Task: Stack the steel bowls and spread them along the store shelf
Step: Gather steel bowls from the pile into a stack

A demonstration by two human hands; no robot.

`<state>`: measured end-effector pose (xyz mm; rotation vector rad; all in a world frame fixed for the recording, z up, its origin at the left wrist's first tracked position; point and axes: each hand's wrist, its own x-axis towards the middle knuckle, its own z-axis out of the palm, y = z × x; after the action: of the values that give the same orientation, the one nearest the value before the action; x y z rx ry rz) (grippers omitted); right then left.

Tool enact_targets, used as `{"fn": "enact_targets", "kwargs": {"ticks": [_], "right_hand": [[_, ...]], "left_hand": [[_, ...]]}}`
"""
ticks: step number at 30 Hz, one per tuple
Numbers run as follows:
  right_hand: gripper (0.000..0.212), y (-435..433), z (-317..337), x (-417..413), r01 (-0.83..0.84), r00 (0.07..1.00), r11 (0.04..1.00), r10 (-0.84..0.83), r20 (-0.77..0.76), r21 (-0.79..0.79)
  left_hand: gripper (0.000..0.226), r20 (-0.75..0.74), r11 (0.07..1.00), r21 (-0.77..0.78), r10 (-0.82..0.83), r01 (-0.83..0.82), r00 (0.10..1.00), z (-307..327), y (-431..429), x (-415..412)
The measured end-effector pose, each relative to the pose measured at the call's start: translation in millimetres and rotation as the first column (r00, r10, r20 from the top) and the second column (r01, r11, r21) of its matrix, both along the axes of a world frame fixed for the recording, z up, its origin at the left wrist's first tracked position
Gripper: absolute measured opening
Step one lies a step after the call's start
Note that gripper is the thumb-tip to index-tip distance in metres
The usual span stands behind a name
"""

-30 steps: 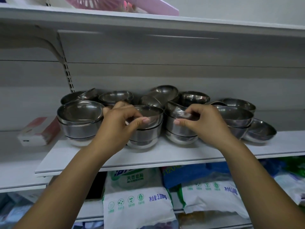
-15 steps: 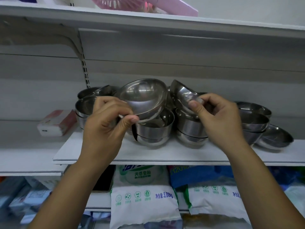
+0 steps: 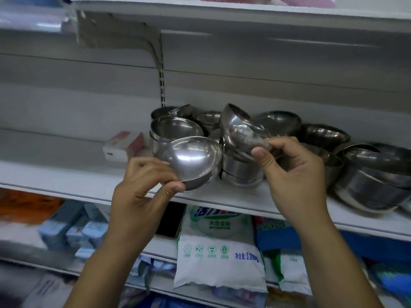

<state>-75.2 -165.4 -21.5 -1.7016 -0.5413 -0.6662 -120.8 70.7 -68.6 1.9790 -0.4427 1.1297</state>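
Note:
My left hand (image 3: 142, 187) pinches the rim of a steel bowl (image 3: 191, 158), lifted and tilted toward me just above the white shelf (image 3: 73, 181). In my right hand (image 3: 291, 172) a second steel bowl (image 3: 240, 130) is pinched by its rim and tipped steeply on edge over a short stack of bowls (image 3: 240, 172). Several more steel bowls crowd the shelf behind and to the right, some stacked (image 3: 175, 130), some leaning (image 3: 375, 174).
A pink and white box (image 3: 124, 145) lies on the shelf left of the bowls. A slotted upright (image 3: 162, 74) runs up the back wall. Detergent bags (image 3: 218, 247) and other packs fill the lower shelf. Another shelf (image 3: 244, 12) hangs overhead.
Both hands have lifted a bowl each off the stacks. The left bowl has come down and left toward me; the right one has tipped further on edge. The view has swung left.

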Motion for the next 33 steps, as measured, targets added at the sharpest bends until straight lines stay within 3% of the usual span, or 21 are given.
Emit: {"fn": "enact_targets", "kwargs": {"ticks": [5,8,13,15,17,19,27,33], "right_hand": [[0.003,6,-12,0,-0.020,1.000,0.999,0.020,-0.004,-0.038],[0.004,7,-15,-1,-0.045,0.999,0.997,0.046,0.016,-0.061],[0.007,9,-18,1,-0.139,0.988,0.988,0.143,0.061,-0.071],[0.007,10,-20,2,-0.159,0.984,0.983,0.165,0.063,-0.088],[0.006,13,-22,3,-0.192,0.978,0.975,0.199,0.059,-0.115],[0.006,18,-23,3,-0.241,0.966,0.955,0.254,0.054,-0.173],[0.010,32,-40,15,-0.344,0.934,0.862,0.355,-0.039,-0.374],[0.011,36,-52,21,-0.358,0.933,0.857,0.341,-0.113,-0.370]], "left_hand": [[0.007,-0.065,0.998,0.055,-0.010,0.014,0.998,-20,4,3],[0.015,-0.117,0.998,0.065,0.000,0.008,0.993,-34,9,7],[0.010,-0.247,0.991,-0.130,-0.075,0.044,0.966,-45,7,5],[0.038,-0.272,0.971,-0.234,-0.107,0.042,0.956,-48,3,3],[0.071,-0.304,0.893,-0.442,-0.241,0.088,0.922,-52,0,2],[0.088,-0.322,0.833,-0.542,-0.324,0.108,0.889,-56,0,2],[0.097,-0.392,0.861,-0.503,-0.310,0.080,0.866,-59,6,4],[0.079,-0.396,0.871,-0.485,-0.298,0.077,0.869,-57,3,3]]}}
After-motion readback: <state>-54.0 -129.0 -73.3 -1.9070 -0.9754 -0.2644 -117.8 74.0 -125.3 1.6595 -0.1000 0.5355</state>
